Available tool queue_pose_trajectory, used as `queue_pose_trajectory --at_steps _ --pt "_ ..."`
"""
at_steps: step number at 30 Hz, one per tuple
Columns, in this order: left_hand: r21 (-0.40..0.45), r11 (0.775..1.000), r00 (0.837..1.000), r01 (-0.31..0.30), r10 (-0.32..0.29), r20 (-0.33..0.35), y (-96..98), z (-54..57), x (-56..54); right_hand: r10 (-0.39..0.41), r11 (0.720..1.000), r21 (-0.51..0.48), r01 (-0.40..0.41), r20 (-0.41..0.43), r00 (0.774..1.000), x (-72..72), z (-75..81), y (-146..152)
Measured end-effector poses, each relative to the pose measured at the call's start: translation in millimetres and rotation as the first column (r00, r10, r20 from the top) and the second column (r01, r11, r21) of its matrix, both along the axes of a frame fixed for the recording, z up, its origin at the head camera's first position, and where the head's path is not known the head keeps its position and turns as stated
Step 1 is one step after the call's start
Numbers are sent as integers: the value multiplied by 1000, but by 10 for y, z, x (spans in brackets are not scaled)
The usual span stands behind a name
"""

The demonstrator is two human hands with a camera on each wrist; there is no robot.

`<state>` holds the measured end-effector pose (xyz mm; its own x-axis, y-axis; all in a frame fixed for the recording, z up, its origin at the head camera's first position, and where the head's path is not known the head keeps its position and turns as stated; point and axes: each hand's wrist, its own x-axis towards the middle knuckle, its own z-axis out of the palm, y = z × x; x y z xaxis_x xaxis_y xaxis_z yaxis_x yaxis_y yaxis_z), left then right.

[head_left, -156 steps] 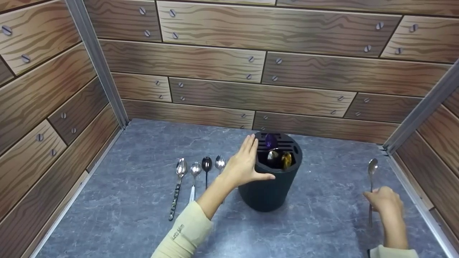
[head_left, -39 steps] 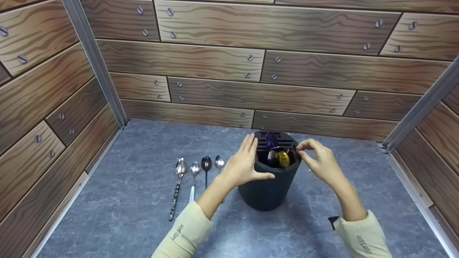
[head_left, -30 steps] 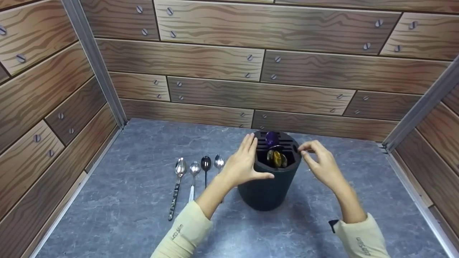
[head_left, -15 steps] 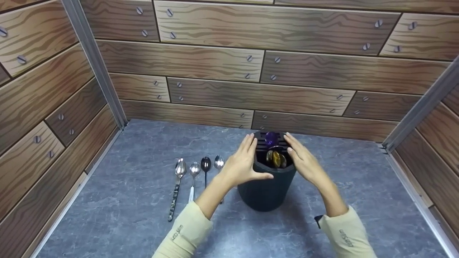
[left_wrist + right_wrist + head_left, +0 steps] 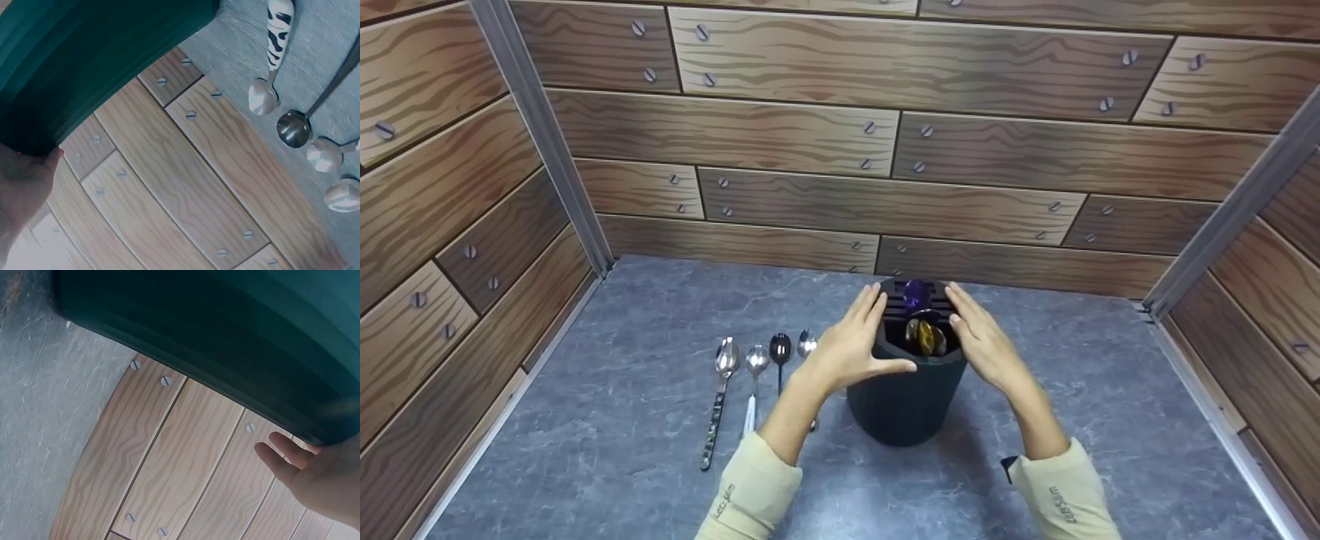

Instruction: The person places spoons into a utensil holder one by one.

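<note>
A dark green, round cutlery holder (image 5: 904, 409) with a black slotted top stands upright on the table. A purple spoon (image 5: 916, 298) sticks out among its slots, and a yellow-gold spoon (image 5: 925, 337) sits with other spoon heads in the larger front opening. My left hand (image 5: 844, 352) lies along the left of the rim, fingers straight and thumb spread across the front. On the opposite side my right hand (image 5: 986, 345) rests with straight fingers at the rim. Both wrist views show fingers at the upper edge of the green wall.
Left of the holder several spoons lie in a row: one with a dark patterned handle (image 5: 712, 431), one with a white handle (image 5: 750, 412), a black spoon (image 5: 780, 349) and a silver spoon (image 5: 807, 343) partly behind my left arm. Wood-patterned walls (image 5: 780, 135) enclose the table.
My right hand held a silver spoon at the far right, then came to the holder's rim. It now lies straight-fingered there, and that spoon is gone from the table. The left hand stayed put.
</note>
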<state>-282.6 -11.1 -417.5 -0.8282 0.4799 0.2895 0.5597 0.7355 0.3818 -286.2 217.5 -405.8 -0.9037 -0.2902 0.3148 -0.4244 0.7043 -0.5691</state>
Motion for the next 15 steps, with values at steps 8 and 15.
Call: queue_pose_trajectory --at_steps 8,15 --pt "245 956 986 -161 168 -10 -140 -147 82 -8 1000 28 7 23 1000 4 21 10" --pt "387 841 884 -377 452 -122 -208 -464 71 -5 1000 28 4 31 1000 0 20 -3"
